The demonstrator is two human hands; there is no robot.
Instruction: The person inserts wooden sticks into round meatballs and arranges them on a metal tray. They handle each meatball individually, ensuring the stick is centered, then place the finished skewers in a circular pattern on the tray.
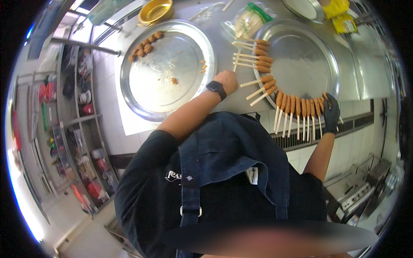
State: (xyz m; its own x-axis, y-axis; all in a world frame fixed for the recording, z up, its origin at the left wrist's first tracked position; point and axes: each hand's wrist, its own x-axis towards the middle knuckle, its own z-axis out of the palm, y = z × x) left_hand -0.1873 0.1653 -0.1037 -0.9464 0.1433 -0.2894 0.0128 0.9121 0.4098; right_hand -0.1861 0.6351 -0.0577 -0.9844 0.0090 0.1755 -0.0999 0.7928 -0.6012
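Observation:
My left hand (226,81), bare with a dark watch on the wrist, is closed between the two round metal trays. A thin wooden stick (235,65) rises from its fingers. My right hand (331,112), in a black glove, bends over the near right rim of the right tray (333,56). Its fingers close around a skewer at the end of the row; a pale stick end shows beside the glove, while the rest is hidden. Several browned, elongated skewers (292,105) line that tray's left and near rim, sticks pointing outward.
The left tray (124,81) holds several brown meat balls (146,46) and a few crumbs (174,81). Behind stand a golden bowl (155,12), an opened bag of wooden sticks (249,21), a round pan (303,8) and yellow packets (342,17). Shelving (81,129) is at left.

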